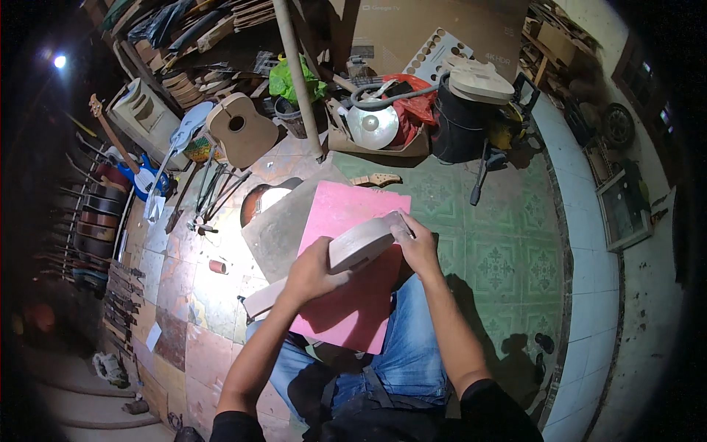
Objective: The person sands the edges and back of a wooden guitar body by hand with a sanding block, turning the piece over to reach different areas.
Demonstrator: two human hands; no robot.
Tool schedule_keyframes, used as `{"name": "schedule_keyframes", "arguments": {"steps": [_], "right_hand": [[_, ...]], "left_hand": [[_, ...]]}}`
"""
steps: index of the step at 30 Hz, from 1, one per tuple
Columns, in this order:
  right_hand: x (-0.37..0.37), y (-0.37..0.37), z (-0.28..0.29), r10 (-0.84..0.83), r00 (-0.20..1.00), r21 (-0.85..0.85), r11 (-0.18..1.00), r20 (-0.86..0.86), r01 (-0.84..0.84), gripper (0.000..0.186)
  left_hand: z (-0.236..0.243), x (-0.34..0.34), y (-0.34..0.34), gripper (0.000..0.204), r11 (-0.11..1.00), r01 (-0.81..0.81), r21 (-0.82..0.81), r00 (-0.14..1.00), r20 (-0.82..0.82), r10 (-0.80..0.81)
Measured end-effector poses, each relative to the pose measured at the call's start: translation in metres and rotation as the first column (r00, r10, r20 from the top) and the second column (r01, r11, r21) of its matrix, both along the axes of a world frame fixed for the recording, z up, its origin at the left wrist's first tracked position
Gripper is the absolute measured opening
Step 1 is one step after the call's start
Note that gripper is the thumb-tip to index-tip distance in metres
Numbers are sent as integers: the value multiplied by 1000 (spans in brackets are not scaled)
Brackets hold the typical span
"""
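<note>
A pale, unpainted guitar body [361, 247] is tilted up on its edge over my lap, its curved side facing up. My left hand [313, 271] is closed round its near part, thumb across the side. At the far right end, my right hand [416, 244] is closed with the fingers pressed to the edge. A small grey sheet [398, 227], perhaps sandpaper, shows under those fingers; its kind is hard to make out. Beneath the body lies a pink board [353, 324] across my knees.
A grey board [276, 232] lies beyond my left knee, partly over a sunburst guitar [254, 202]. A guitar neck [375, 180] rests on the green tiles ahead. Farther off stand an acoustic guitar body [239, 129], a black bucket [460, 121] and a pole [298, 81]. Guitars line the left.
</note>
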State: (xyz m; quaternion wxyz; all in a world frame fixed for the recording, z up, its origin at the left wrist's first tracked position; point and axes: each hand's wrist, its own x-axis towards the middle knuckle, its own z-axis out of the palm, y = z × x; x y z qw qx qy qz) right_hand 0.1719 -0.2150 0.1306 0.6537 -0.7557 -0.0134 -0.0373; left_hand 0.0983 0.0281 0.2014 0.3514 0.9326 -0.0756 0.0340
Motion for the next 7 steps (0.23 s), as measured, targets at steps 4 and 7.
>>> {"name": "schedule_keyframes", "arguments": {"steps": [4, 7], "right_hand": [[22, -12, 1, 156, 930, 88, 987, -332, -134, 50], [-24, 15, 51, 26, 999, -397, 917, -33, -37, 55]], "left_hand": [[-6, 2, -14, 46, 971, -172, 168, 983, -33, 180], [-11, -3, -8, 52, 969, -173, 174, 972, -128, 196]]}}
